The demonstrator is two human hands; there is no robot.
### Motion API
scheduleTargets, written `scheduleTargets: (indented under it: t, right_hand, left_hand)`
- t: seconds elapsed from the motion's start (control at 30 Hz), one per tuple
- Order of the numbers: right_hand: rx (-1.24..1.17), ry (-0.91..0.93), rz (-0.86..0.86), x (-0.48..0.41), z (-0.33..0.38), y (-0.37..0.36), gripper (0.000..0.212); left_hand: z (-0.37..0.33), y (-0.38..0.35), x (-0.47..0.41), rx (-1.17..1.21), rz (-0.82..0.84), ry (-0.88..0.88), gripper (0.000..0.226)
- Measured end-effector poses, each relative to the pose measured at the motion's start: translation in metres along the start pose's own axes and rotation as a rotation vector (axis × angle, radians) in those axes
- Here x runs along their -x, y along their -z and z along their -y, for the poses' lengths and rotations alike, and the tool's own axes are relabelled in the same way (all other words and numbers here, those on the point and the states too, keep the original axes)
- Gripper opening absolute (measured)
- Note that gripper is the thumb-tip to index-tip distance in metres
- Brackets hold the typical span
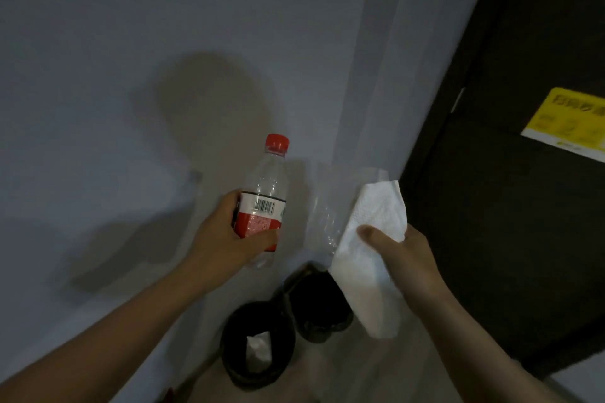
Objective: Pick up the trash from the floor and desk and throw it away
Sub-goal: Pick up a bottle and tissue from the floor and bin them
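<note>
Trash in both hands, a person stands over two round black waste bins (316, 307) on the floor beside a grey wall (131, 42). The left hand (226, 232) grips an empty clear plastic bottle with a red cap and label (265, 186) around its middle. The right hand (402, 255) clutches a white paper towel (370, 275), with a clear plastic wrapper (324, 222) showing beside it. Both loads hang above the bins, apparently poised for dropping. The nearer bin (229, 340) holds something white.

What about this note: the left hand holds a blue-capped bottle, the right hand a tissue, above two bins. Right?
No: the head view shows a red cap. The left hand holds the red-capped bottle, the right hand a tissue, above two bins.
</note>
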State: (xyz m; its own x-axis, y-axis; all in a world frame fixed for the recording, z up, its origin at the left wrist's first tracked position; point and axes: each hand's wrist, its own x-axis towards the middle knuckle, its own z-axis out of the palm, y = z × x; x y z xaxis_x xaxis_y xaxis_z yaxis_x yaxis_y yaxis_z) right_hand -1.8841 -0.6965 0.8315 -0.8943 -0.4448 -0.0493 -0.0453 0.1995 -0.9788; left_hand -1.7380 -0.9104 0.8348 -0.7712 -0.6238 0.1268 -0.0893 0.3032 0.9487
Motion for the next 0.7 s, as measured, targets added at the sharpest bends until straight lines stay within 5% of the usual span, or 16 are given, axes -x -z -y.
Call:
scheduleTargets:
  t: [0.1, 0.2, 0.4, 0.7]
  right_hand:
    - [0.036, -0.075, 0.059, -0.062, -0.034, -0.002, 0.035]
    - [0.041, -0.186, 0.14, -0.118, -0.065, -0.001, 0.051]
    - [0.092, -0.322, 0.244, -0.194, -0.131, -0.008, 0.027]
    - [0.312, -0.51, 0.42, -0.232, -0.244, -0.055, 0.055]
  left_hand:
    - [0.033, -0.026, -0.034, -0.006, -0.023, 0.109, 0.054]
    - [0.061, -0.055, -0.059, -0.012, -0.078, 0.244, 0.05]
    - [0.125, -0.104, -0.083, -0.095, -0.149, 0.475, 0.055]
    - [0.242, -0.136, -0.08, -0.109, -0.135, 0.766, 0.054]
